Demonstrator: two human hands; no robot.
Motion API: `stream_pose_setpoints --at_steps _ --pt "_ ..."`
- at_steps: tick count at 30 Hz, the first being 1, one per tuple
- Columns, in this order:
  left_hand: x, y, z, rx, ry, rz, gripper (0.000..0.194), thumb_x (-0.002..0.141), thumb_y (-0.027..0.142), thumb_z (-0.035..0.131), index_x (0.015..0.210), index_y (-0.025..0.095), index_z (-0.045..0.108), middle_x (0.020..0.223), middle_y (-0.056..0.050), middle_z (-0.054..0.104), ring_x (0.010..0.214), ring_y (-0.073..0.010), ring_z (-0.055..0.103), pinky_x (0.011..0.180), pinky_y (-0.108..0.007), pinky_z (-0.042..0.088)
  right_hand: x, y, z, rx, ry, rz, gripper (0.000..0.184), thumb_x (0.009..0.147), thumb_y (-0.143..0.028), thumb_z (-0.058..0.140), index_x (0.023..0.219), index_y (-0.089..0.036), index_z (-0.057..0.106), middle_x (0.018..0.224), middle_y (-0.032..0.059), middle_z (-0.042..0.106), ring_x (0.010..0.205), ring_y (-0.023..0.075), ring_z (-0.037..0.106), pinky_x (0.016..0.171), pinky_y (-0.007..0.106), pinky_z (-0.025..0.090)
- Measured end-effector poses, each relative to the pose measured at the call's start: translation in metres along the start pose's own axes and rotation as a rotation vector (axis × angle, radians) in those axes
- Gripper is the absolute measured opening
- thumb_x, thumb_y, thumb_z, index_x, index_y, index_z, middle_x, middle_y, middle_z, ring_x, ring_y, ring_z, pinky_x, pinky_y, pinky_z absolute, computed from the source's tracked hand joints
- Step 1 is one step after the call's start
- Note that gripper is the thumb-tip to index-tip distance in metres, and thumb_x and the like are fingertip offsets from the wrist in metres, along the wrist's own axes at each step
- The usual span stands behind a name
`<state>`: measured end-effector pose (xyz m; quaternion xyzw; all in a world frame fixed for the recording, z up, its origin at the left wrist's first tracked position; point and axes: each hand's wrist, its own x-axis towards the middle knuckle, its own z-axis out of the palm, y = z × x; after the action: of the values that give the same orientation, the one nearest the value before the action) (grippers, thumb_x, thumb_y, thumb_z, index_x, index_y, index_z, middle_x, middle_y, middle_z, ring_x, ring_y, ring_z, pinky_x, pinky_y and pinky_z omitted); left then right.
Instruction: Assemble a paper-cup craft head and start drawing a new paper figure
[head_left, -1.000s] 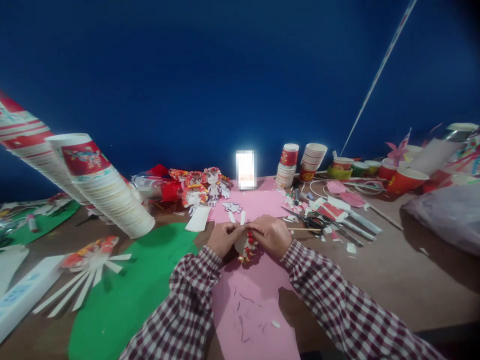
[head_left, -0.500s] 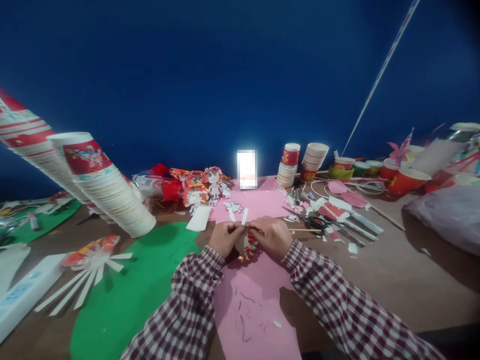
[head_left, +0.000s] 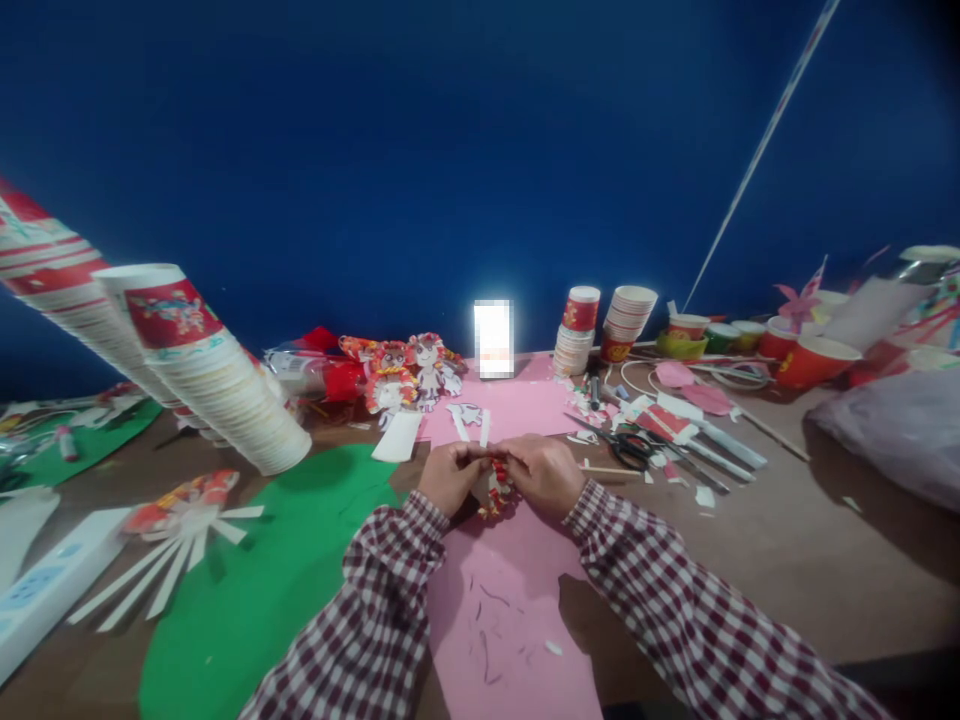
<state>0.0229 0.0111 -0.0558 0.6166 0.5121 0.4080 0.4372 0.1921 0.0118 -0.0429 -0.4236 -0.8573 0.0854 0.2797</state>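
Note:
My left hand is closed in a pinch on a cut paper cup with red and yellow curled strips hanging toward me. Two white uncurled strips stick up beyond my fingertips. Pressed close beside it, my right hand pinches at the base of the strips. A thin wooden stick juts out to the right from behind that hand; its other end is hidden by my fingers. Under both hands lies a pink sheet with dark marks and small scraps.
Leaning stacks of paper cups stand left, above a green sheet. A strip-cut cup lies by a power strip. Black scissors and paper scraps lie right. A lit phone and curled-paper figures stand behind.
The wooden stick's visible end has tilted and dropped slightly. My right hand has shifted a little over the strips, and the white strips have changed angle slightly. Both hands stay close together.

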Motion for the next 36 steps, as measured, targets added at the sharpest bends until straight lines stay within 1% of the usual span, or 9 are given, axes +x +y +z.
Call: stream_pose_setpoints --at_steps 8,11,17,24,29,33,36 --pt "-0.0011 0.0013 -0.0002 0.074 0.013 0.005 0.026 0.068 0.025 0.056 0.089 0.012 0.066 0.081 -0.007 0.069 0.073 -0.0181 0.062 0.065 -0.028 0.048 -0.0005 -0.0002 0.0032 -0.021 0.008 0.015 0.023 0.08 -0.015 0.043 0.094 -0.022 0.06 0.082 0.002 0.062 0.078 0.0132 0.053 0.069 0.022 0.035" --pt "-0.0008 0.0 0.0003 0.104 0.035 0.031 0.025 0.068 0.024 0.056 0.088 0.013 0.067 0.082 -0.008 0.068 0.075 -0.0185 0.062 0.068 -0.028 0.048 -0.0002 -0.0007 0.0029 -0.024 0.017 0.017 0.023 0.08 -0.015 0.043 0.094 -0.022 0.06 0.082 0.0015 0.062 0.079 0.0136 0.054 0.07 0.022 0.036" --pt "0.0001 -0.0053 0.0008 0.101 0.029 0.054 0.026 0.07 0.025 0.054 0.089 0.013 0.066 0.081 -0.007 0.068 0.074 -0.0178 0.061 0.067 -0.027 0.048 0.0001 -0.0003 0.0037 -0.02 0.013 0.013 0.022 0.081 -0.015 0.043 0.094 -0.022 0.06 0.084 0.0018 0.063 0.079 0.0138 0.054 0.071 0.023 0.036" --pt "0.0 -0.0043 0.0004 0.095 0.016 0.06 0.026 0.07 0.026 0.055 0.089 0.012 0.066 0.08 -0.007 0.068 0.071 -0.0172 0.061 0.065 -0.026 0.047 0.0007 -0.001 0.0038 0.012 0.016 0.004 0.024 0.081 -0.015 0.043 0.099 -0.023 0.059 0.086 0.0013 0.063 0.081 0.0142 0.054 0.074 0.023 0.037" --pt "0.0 -0.0049 0.0006 0.093 0.007 0.062 0.026 0.069 0.026 0.056 0.088 0.012 0.066 0.078 -0.006 0.068 0.07 -0.0173 0.06 0.063 -0.026 0.047 0.0004 -0.0019 0.004 0.001 0.017 0.009 0.025 0.082 -0.015 0.043 0.099 -0.023 0.059 0.085 0.0015 0.063 0.079 0.0134 0.055 0.072 0.022 0.037" --pt "-0.0002 -0.0026 0.0004 0.1 0.006 0.056 0.025 0.069 0.025 0.055 0.088 0.012 0.066 0.08 -0.007 0.068 0.072 -0.0183 0.061 0.065 -0.027 0.047 0.0007 -0.0016 0.0029 -0.005 0.009 0.006 0.024 0.082 -0.016 0.043 0.1 -0.023 0.058 0.086 0.0011 0.064 0.081 0.0128 0.055 0.073 0.022 0.038" --pt "-0.0001 -0.0005 -0.0015 0.141 0.044 0.065 0.021 0.068 0.026 0.057 0.082 0.013 0.067 0.08 -0.007 0.068 0.074 -0.019 0.061 0.069 -0.029 0.047 0.0017 -0.0009 0.0016 0.008 -0.005 0.005 0.023 0.085 -0.019 0.041 0.101 -0.023 0.057 0.089 0.0014 0.064 0.083 0.0126 0.056 0.074 0.022 0.038"
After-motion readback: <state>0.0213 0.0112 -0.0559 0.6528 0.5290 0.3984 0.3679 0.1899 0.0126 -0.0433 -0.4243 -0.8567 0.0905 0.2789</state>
